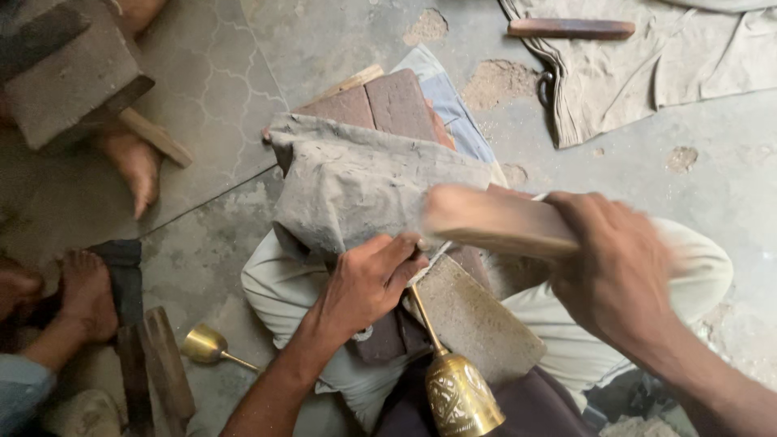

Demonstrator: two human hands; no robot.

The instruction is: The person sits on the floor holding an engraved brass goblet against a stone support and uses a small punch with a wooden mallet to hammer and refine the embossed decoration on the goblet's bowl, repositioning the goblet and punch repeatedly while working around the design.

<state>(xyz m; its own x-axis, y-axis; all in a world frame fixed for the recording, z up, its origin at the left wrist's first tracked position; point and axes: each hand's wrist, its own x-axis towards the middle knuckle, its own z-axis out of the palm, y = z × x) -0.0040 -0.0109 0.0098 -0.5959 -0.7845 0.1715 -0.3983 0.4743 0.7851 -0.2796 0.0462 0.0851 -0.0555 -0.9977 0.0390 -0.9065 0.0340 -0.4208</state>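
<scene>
My left hand (368, 283) grips the thin stem of a brass goblet-like piece (455, 388), whose engraved cup lies toward me over my lap. The stem rests on a flat grey block (477, 324) set on my legs. My right hand (619, 271) is closed on a wooden paddle (498, 220), blurred with motion, just above the stem and my left fingers. A dusty grey cloth (356, 178) covers a brick-coloured block (380, 101) right behind the work spot.
Another small brass cup with a stem (209, 346) lies on the floor at left beside wooden sticks (166, 368). Another person's feet (133, 166) and hand are at the left, near a wooden mallet (73, 73). A cloth (664, 57) and stick (571, 29) lie far right.
</scene>
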